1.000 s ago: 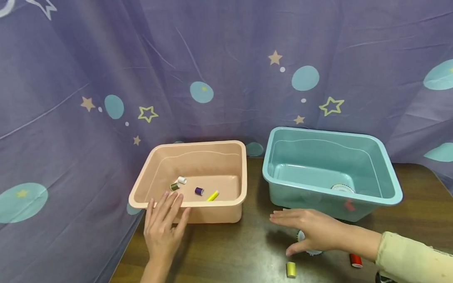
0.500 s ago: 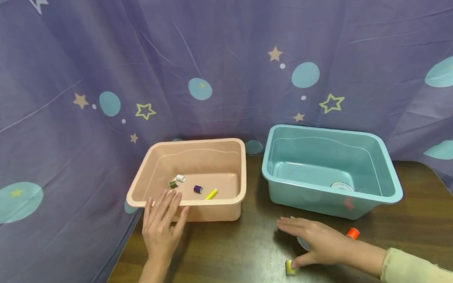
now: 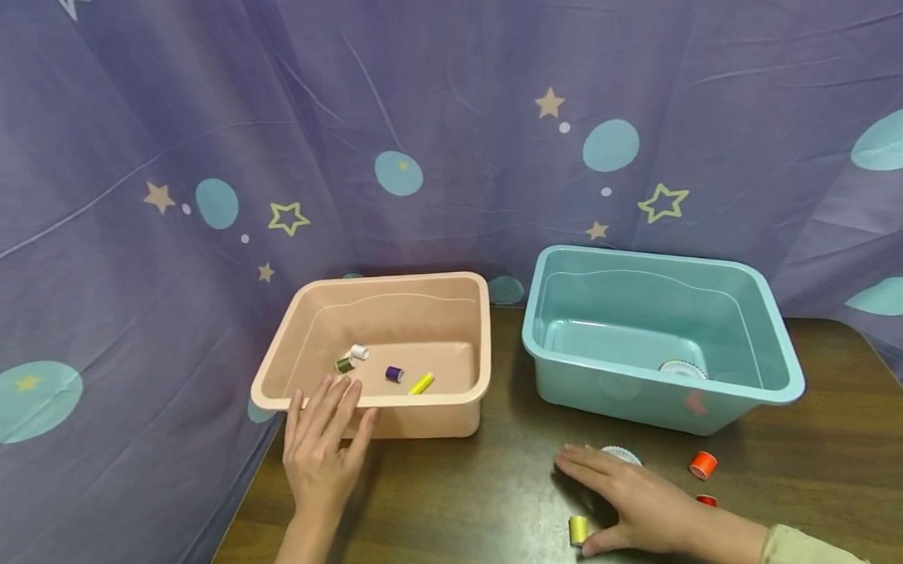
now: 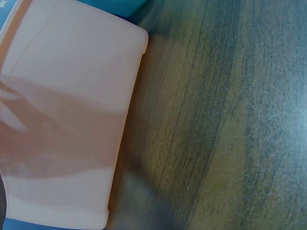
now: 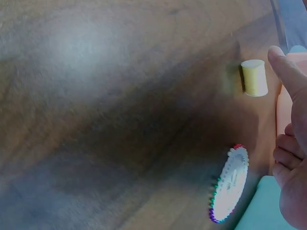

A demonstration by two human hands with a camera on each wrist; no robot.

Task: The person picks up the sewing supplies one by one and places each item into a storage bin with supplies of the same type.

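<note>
My left hand point(image 3: 319, 457) rests its extended fingers on the front rim of the peach bin point(image 3: 426, 420). On the table, my right hand point(image 3: 642, 503) reaches in from the right, thumb and fingers spread apart. Its thumb tip is right beside a yellow thread spool point(image 3: 578, 531), which stands upright. Just beyond the fingers lies a white wheel of pearl-headed pins point(image 3: 623, 454), partly hidden by the hand. The right wrist view shows the spool point(image 5: 255, 78) near the thumb and the pin wheel point(image 5: 231, 184) with coloured heads along its edge.
Inside the peach bin lie a white spool point(image 3: 359, 352), a green spool point(image 3: 345, 364), a purple spool point(image 3: 394, 374) and a thin yellow stick point(image 3: 421, 384). Another pin wheel point(image 3: 682, 369) is in the blue bin point(image 3: 612, 392). Orange point(image 3: 703, 465) and red spools point(image 3: 706, 500) lie behind my right forearm.
My right hand has lowered toward me, its thumb coming beside the yellow spool. More of the orange and red spools shows past the forearm. The left hand keeps its place on the rim.
</note>
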